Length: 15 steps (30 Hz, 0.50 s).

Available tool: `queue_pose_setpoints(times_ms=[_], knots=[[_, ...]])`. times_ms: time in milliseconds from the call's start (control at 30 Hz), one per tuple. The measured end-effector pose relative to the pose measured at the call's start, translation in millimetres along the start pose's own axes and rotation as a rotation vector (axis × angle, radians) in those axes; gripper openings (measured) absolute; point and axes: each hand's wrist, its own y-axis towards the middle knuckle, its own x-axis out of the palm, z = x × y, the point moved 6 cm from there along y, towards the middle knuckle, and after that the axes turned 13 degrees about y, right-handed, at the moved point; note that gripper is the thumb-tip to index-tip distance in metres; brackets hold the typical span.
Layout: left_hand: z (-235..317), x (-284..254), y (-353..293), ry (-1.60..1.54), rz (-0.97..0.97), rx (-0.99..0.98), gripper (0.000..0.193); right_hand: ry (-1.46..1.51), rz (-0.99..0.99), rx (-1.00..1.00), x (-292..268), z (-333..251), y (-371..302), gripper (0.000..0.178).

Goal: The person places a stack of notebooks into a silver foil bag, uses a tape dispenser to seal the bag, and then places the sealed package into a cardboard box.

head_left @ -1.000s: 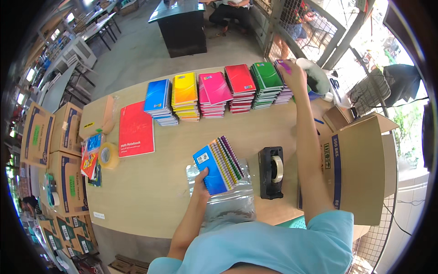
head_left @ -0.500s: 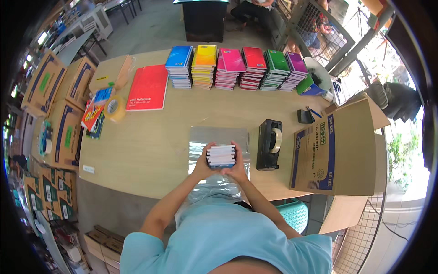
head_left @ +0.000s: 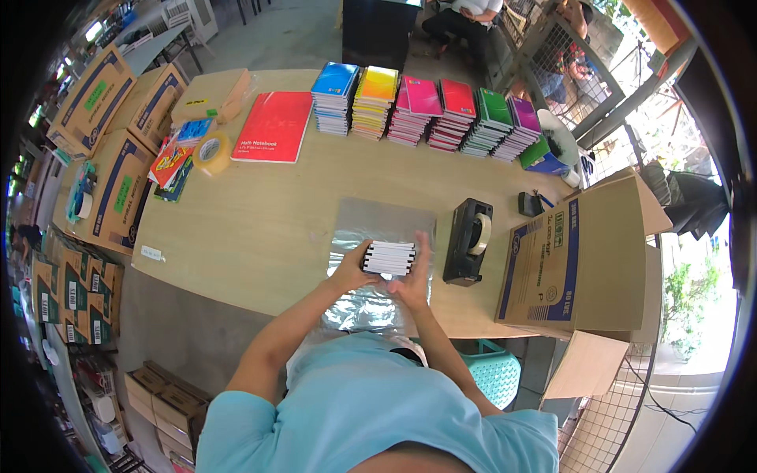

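Observation:
A small stack of notebooks (head_left: 390, 258), white page edges up with dark strips between them, stands above a clear plastic sheet (head_left: 355, 217) on the table in front of me. My left hand (head_left: 351, 270) grips the stack along its left side. At the stack's right side, my right hand (head_left: 412, 285) has its fingers stretched out and apart, the thumb close to the lower right corner. Whether that thumb touches the stack I cannot tell. Just right of this hand stands a black tape dispenser (head_left: 461, 256) with a roll of tape.
Stacks of coloured spiral notebooks (head_left: 397, 94) line the table's far side. A red notebook (head_left: 272, 130), a tape roll (head_left: 213, 151) and cardboard boxes (head_left: 110, 189) lie left. An open carton (head_left: 544, 268) stands at the right edge, above a green stool (head_left: 495, 374).
My right hand has loosened from the stack and its fingers have straightened. The left hand keeps its hold. The whole view has shifted slightly.

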Motion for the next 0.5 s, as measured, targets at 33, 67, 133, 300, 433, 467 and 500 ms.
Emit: queue_pose_setpoints(times_ms=[33,67,133,300,433,467,500], knots=[[-3.9,-5.4,-4.6,0.035,-0.019,-0.043,0.082,0.007,-0.022,0.008,15.4,-34.1,7.5,0.146],[-3.0,-7.2,-7.0,0.043,0.013,-0.059,0.078,-0.594,-0.178,-0.146,38.9,-77.3,13.6,0.145],[-5.0,-3.6,-0.5,0.088,0.006,-0.078,0.077,-1.213,-0.304,-0.296,52.7,-94.2,18.1,0.144],[-2.3,2.3,4.5,0.013,-0.012,-0.102,0.074,-0.582,-0.295,-0.110,16.1,-44.0,18.1,0.141],[-12.8,5.2,0.2,0.034,0.058,-0.037,0.075,0.064,0.051,0.078,2.0,10.4,-2.3,0.135],[-1.6,6.9,-2.6,-0.015,-0.006,-0.040,0.079,-0.031,0.065,0.008,-4.5,15.3,-5.7,0.127],[-3.5,10.7,-1.9,-0.020,-0.006,-0.044,0.079,-0.035,0.065,0.013,-9.3,25.0,-10.1,0.127]])
